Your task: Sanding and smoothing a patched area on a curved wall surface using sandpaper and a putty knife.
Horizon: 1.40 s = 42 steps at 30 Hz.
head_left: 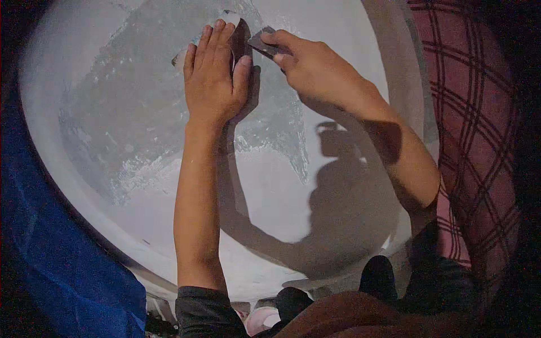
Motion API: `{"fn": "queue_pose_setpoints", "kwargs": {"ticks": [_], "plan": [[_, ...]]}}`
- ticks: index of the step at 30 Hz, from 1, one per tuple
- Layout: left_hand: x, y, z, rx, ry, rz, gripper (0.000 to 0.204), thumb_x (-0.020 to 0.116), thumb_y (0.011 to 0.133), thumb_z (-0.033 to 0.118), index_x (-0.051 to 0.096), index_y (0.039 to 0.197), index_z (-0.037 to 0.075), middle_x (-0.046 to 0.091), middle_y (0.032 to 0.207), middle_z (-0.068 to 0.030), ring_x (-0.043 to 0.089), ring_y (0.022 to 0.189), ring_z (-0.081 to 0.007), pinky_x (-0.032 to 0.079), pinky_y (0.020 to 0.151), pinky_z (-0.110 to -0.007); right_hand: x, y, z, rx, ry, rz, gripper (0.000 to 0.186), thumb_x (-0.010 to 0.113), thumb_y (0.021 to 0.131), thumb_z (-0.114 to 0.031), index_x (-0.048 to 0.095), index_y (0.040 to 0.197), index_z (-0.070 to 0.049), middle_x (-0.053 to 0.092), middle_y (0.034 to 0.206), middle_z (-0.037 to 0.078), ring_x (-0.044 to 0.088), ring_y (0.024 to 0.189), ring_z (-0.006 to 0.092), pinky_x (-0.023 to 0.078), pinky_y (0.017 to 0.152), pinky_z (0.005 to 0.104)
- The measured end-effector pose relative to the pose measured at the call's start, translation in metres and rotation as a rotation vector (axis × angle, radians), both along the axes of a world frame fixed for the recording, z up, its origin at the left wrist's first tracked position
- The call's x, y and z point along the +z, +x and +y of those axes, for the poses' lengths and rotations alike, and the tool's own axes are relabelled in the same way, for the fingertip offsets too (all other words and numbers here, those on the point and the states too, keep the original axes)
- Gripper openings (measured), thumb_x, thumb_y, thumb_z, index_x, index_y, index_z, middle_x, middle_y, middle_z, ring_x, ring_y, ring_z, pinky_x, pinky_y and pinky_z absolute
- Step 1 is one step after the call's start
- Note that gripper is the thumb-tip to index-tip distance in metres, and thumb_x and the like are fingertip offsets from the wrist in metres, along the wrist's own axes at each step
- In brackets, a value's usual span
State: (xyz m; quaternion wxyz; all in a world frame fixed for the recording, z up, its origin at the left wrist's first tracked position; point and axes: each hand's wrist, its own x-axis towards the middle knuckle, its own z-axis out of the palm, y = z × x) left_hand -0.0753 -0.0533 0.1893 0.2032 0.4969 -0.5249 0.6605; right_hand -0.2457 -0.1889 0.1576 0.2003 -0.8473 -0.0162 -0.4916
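A white surface (270, 208) with a rounded outline fills the middle. A large grey, rough-edged patch (129, 112) covers its upper part. My left hand (214, 79) lies flat near the top of this patch, fingers stretched out, over a thin pale piece (232, 18) that shows beyond the fingertips and beside the little finger. Most of that piece is hidden under the hand. To its right, my right hand (307, 62) pinches a small dark grey flat piece (264, 42) between thumb and fingers, close beside the left hand. Its exact kind cannot be made out.
Blue cloth (51, 248) hangs along the left side. Red plaid cloth (473, 112) lies along the right edge. A small pinkish-white round container (262, 320) shows below the near edge. Shadows of my arms and head fall across the surface.
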Motion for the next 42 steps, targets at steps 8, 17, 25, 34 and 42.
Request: {"fn": "queue_pose_setpoints", "kwargs": {"ticks": [8, 17, 25, 34, 42], "plan": [[0.0008, 0.0025, -0.0002, 0.011, -0.005, -0.013, 0.058, 0.053, 0.098, 0.041, 0.048, 0.15, 0.014, 0.048, 0.156, -0.0091, 0.039, 0.148, -0.0299, 0.022, 0.122, -0.051, 0.0015, 0.0009, 0.0028, -0.032, -0.048, -0.068, 0.041, 0.052, 0.103, -0.02, 0.054, 0.143, -0.011, 0.072, 0.097, 0.023, 0.07, 0.088, 0.0387, 0.053, 0.083, 0.0454], [-0.0005, 0.0025, 0.0002, 0.013, 0.008, -0.005, 0.058, 0.05, 0.1, 0.041, 0.047, 0.15, 0.013, 0.046, 0.157, -0.0104, 0.038, 0.149, -0.0306, 0.02, 0.123, -0.052, 0.001, 0.0017, 0.0042, -0.036, -0.062, -0.129, 0.042, 0.052, 0.103, -0.021, 0.054, 0.144, -0.014, 0.071, 0.093, 0.022, 0.07, 0.082, 0.0352, 0.053, 0.08, 0.0441], [-0.0021, 0.0043, 0.0012, 0.045, 0.026, 0.005, 0.058, 0.047, 0.102, 0.042, 0.045, 0.152, 0.013, 0.044, 0.159, -0.0116, 0.035, 0.15, -0.0313, 0.019, 0.123, -0.053, 0.003, 0.0037, 0.0047, -0.027, -0.052, -0.08, 0.041, 0.052, 0.103, -0.022, 0.055, 0.142, -0.012, 0.071, 0.094, 0.023, 0.07, 0.082, 0.0359, 0.053, 0.08, 0.0446], [-0.0024, 0.0039, 0.0019, 0.017, 0.004, 0.003, 0.059, 0.055, 0.097, 0.039, 0.049, 0.149, 0.013, 0.047, 0.157, -0.0098, 0.038, 0.149, -0.0299, 0.023, 0.122, -0.052, 0.0008, 0.0074, 0.0046, -0.047, 0.004, -0.063, 0.043, 0.053, 0.103, -0.023, 0.053, 0.145, -0.014, 0.072, 0.099, 0.024, 0.07, 0.086, 0.038, 0.053, 0.083, 0.0449], [-0.003, 0.0021, 0.0025, 0.04, 0.018, 0.04, 0.058, 0.052, 0.099, 0.039, 0.046, 0.151, 0.015, 0.045, 0.158, -0.0109, 0.034, 0.151, -0.0307, 0.02, 0.122, -0.053, 0.0003, 0.0041, 0.004, -0.085, 0.01, -0.028, 0.044, 0.051, 0.104, -0.023, 0.051, 0.147, -0.015, 0.071, 0.09, 0.021, 0.071, 0.081, 0.0347, 0.053, 0.08, 0.044]]}}
